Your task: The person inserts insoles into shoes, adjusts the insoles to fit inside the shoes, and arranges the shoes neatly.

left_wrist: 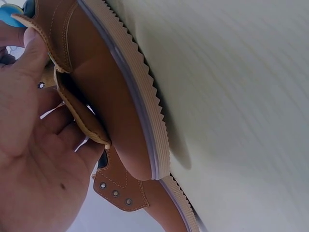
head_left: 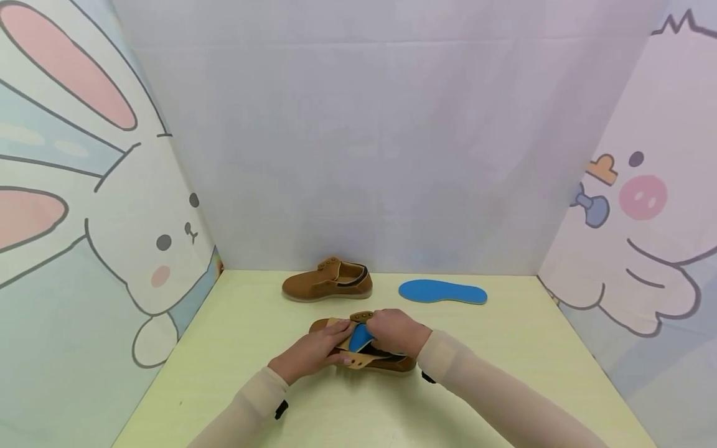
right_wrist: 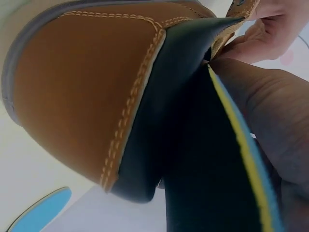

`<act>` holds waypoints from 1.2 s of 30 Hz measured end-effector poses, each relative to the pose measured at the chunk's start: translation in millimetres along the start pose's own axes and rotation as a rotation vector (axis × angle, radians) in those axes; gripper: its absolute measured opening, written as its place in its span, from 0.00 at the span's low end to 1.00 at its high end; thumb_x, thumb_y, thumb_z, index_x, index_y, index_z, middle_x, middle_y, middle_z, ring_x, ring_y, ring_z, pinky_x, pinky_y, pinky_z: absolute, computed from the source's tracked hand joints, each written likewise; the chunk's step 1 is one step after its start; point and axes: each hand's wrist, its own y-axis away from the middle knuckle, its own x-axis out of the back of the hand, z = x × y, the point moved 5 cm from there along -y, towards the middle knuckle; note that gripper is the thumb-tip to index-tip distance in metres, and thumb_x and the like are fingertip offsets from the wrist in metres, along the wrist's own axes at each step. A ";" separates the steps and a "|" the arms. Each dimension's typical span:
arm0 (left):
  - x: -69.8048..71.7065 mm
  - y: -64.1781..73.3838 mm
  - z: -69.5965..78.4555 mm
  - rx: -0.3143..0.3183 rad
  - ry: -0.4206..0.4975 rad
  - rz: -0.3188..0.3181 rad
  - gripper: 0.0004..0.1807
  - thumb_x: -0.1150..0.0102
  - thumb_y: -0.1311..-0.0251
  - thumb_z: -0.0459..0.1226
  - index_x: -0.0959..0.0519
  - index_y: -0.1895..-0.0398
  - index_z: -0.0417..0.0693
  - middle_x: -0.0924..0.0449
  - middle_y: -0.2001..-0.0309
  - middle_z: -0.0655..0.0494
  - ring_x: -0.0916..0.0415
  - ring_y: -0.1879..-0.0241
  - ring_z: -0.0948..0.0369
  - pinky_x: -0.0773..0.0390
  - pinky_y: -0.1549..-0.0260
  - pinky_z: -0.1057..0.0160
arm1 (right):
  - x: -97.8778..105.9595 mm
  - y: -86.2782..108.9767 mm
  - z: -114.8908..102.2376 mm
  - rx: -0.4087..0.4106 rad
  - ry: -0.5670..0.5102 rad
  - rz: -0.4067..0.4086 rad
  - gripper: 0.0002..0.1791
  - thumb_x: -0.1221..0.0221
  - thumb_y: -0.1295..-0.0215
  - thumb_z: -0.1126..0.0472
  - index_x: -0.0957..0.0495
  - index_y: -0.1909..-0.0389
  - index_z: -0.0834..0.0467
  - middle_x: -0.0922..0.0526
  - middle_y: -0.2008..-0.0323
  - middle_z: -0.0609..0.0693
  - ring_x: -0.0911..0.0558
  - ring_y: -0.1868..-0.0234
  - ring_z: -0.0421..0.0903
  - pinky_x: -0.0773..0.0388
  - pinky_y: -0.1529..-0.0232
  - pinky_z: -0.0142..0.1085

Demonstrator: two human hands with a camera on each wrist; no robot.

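Blue insole [head_left: 360, 338] is slanted at the mouth of the near shoe [head_left: 400, 364] on the table [head_left: 263, 339], pinched by the right hand [head_left: 394, 331]; the shoe's upper is gripped by the left hand [head_left: 313, 353], thumb on an eyelet flap [left_wrist: 46, 41]. Insole judged light, thin, springy, not fragile; best taken by its rear edges. Upper likely soft, sole stiffer, so best steadied near the front. Insole partly covered by the right hand; its depth inside and leading end cannot be told. Right fingertips hidden in the head view; insole cropped in the right wrist view.
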 end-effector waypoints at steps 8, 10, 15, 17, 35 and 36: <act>1.5 -0.8 1.4 0.001 0.030 -0.003 0.42 0.45 0.30 0.56 0.43 0.20 0.45 0.46 0.21 0.48 0.45 0.24 0.51 0.32 0.34 0.49 | -3.9 -4.5 -4.1 0.003 0.012 0.042 0.07 0.31 0.35 0.55 0.15 0.70 0.51 0.18 0.76 0.45 0.22 0.75 0.41 0.21 0.72 0.34; 1.0 -1.0 1.0 -0.004 0.023 -0.001 0.42 0.46 0.30 0.56 0.43 0.20 0.45 0.46 0.21 0.47 0.44 0.24 0.50 0.31 0.34 0.49 | -5.7 -5.4 -5.6 0.007 0.028 0.058 0.06 0.31 0.34 0.54 0.14 0.70 0.51 0.18 0.76 0.45 0.21 0.75 0.41 0.20 0.72 0.35; -0.6 -1.3 0.2 -0.017 0.011 0.004 0.43 0.47 0.30 0.57 0.43 0.20 0.44 0.46 0.22 0.45 0.44 0.25 0.50 0.31 0.35 0.49 | -8.4 -8.4 -9.5 0.013 0.079 0.091 0.07 0.31 0.34 0.54 0.13 0.70 0.50 0.18 0.78 0.44 0.20 0.76 0.41 0.20 0.74 0.35; -1.2 -1.0 0.0 -0.017 0.016 0.005 0.43 0.47 0.30 0.57 0.43 0.20 0.44 0.46 0.22 0.45 0.44 0.25 0.50 0.31 0.35 0.49 | -8.6 -9.5 -10.8 0.007 0.086 0.093 0.08 0.32 0.34 0.53 0.14 0.72 0.49 0.19 0.78 0.44 0.20 0.76 0.41 0.20 0.74 0.36; -4.9 1.0 -4.6 0.003 0.017 -0.007 0.44 0.48 0.31 0.59 0.45 0.20 0.46 0.48 0.21 0.50 0.47 0.23 0.54 0.33 0.33 0.53 | -19.0 -20.7 -14.7 -0.021 0.080 0.072 0.09 0.34 0.32 0.53 0.16 0.72 0.48 0.21 0.79 0.42 0.23 0.78 0.39 0.22 0.77 0.35; -5.5 0.9 -5.1 0.000 0.013 -0.004 0.44 0.48 0.31 0.59 0.45 0.20 0.46 0.48 0.21 0.50 0.47 0.23 0.55 0.33 0.33 0.54 | -19.1 -20.7 -15.5 -0.020 0.081 0.078 0.08 0.34 0.32 0.53 0.15 0.71 0.48 0.20 0.78 0.42 0.22 0.78 0.39 0.22 0.77 0.35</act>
